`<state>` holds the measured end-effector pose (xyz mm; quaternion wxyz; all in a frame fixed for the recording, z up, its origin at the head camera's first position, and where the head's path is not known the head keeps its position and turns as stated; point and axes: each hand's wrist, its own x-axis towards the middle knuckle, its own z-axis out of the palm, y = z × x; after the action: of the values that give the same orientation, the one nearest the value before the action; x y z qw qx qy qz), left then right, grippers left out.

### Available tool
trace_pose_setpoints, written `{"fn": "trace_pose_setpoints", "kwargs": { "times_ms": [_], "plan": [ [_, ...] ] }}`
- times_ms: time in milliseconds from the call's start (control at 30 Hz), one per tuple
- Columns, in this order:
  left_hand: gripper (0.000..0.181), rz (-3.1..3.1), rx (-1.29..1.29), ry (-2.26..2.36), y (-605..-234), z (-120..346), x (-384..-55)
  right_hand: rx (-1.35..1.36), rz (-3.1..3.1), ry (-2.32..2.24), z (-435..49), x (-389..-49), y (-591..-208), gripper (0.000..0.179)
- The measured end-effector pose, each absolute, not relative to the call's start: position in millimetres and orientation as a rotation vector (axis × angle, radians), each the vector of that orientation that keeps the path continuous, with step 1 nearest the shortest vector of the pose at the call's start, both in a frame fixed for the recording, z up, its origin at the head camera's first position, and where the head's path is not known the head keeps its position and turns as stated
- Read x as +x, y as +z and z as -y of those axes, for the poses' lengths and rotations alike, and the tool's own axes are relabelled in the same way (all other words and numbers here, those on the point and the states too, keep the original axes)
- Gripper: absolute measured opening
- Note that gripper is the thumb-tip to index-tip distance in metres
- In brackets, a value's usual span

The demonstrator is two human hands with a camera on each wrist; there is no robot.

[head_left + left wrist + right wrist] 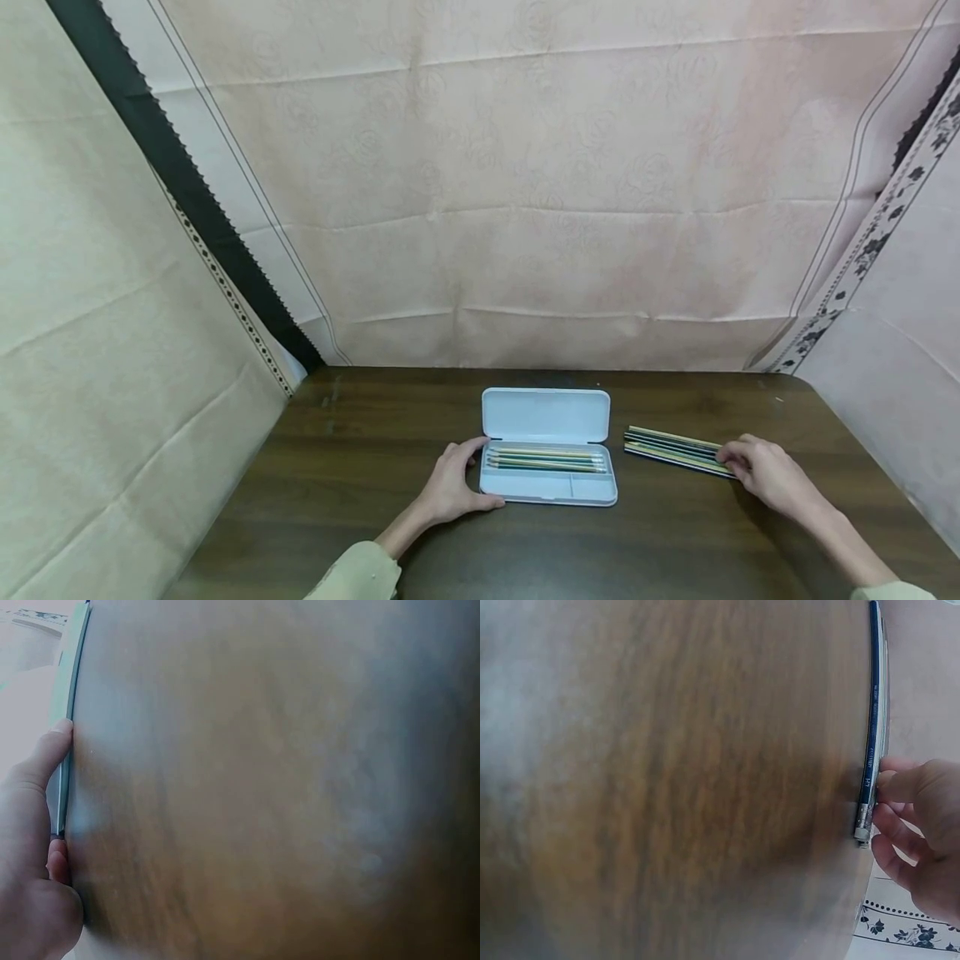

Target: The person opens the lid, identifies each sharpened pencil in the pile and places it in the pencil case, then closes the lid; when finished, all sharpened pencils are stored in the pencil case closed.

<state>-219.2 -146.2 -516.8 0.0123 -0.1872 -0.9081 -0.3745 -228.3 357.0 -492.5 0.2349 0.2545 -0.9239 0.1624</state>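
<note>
A light blue pencil case [525,483] lies with its lid [546,415] folded back, away from me. Several green and yellowish pencils [547,461] lie in its long compartment; the front part has smaller compartments. My left hand [450,490] holds the case by its left end, thumb at the near edge and fingers at the far side. To the right of the case, several dark and yellow-green pencils [667,448] lie side by side on the table. At their right ends, my right hand [772,473] pinches a pencil; which one is hidden by the fingers. A dark blue pencil [871,712] with an eraser end shows in the right wrist view.
The brown wooden table [525,550] runs back to a pale cloth [540,183] hanging behind it. More cloth hangs on the left [135,350] and right [900,367] sides, close to the table's edges.
</note>
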Motion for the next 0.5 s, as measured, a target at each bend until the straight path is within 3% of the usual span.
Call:
{"fn": "trace_pose_setpoints", "kwargs": {
  "times_ms": [500],
  "plan": [
    [0.092, 2.816, -0.595, -1.151, -516.9, 146.2, -219.8, 0.735, 2.508, 0.449, -357.1, -231.9, -491.7, 0.036]
  ]
}}
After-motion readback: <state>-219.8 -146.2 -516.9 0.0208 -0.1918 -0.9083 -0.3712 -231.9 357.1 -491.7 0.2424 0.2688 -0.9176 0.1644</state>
